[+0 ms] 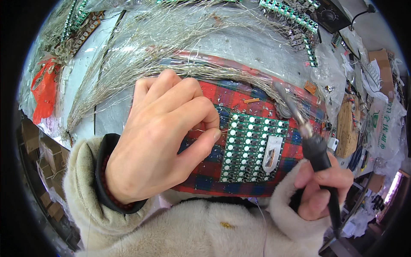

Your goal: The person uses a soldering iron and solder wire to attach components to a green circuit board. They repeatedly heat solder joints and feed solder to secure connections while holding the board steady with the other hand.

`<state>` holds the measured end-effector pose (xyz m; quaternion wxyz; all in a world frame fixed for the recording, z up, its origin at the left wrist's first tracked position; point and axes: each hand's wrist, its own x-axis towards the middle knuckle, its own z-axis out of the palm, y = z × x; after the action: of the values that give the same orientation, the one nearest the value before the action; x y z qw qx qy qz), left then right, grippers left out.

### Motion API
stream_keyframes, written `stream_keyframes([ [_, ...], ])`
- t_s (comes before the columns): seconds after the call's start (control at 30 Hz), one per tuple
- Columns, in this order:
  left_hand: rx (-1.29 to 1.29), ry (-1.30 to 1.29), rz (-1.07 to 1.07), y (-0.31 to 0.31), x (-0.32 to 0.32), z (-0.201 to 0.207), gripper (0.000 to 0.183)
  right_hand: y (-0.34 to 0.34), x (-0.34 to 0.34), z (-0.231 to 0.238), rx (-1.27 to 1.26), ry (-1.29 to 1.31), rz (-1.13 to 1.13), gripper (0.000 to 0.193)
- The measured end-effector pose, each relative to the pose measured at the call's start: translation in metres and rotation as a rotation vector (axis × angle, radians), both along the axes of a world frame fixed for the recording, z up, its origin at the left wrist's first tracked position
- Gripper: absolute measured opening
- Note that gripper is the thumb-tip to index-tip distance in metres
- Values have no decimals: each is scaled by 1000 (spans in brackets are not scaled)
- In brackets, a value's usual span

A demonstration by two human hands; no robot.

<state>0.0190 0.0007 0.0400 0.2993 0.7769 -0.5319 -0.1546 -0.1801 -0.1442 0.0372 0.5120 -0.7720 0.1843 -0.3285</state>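
Note:
My left hand [156, 141] pinches the end of a thin wire [225, 131] between thumb and forefinger, just left of a green circuit board panel [245, 150]. Rows of white round spots and small dark parts cover the panel. On its right side lies a small white holder [269, 165] with a metallic strip in it. In my right hand [336, 177] is a soldering iron [317, 154], gripped by its black handle. Its tip points up and left, above the right part of the red and blue plaid cloth [195, 176] under the panel.
A long bundle of fine silvery wires [239, 73] arcs across the table behind the panel. More green board strips [295, 17] lie at the far right, near a black box with a dial [329, 16]. A red plastic bag [45, 92] hangs at the left. Wood block [347, 128] at right.

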Motion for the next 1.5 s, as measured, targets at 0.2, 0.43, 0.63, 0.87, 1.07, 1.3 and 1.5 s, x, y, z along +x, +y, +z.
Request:
stream_keyframes([
  [0.2, 25, -125, -61, -10, 8, -1, 14, -6, -11, 1, 7, -2, 8, 40],
  [0.43, 31, -92, -55, -15, 11, -6, 15, -10, -8, -1, -36, 53, 7, 44],
  [0.63, 56, -67, -56, -15, 11, -6, 16, 0, -3, 1, -49, 76, -187, 47],
  [0.87, 22, -100, -42, -15, 9, -9, 19, 1, -3, 6, 32, 117, -122, 47],
  [1.07, 16, -109, -43, -15, 9, -11, 19, 5, -1, 0, -6, 88, -133, 48],
  [1.3, 19, -106, -45, -14, 10, -11, 19, 4, 0, 2, -16, 89, -129, 48],
  [1.5, 11, -95, -45, -14, 10, -11, 20, 3, -2, 3, -14, 107, -113, 48],
])
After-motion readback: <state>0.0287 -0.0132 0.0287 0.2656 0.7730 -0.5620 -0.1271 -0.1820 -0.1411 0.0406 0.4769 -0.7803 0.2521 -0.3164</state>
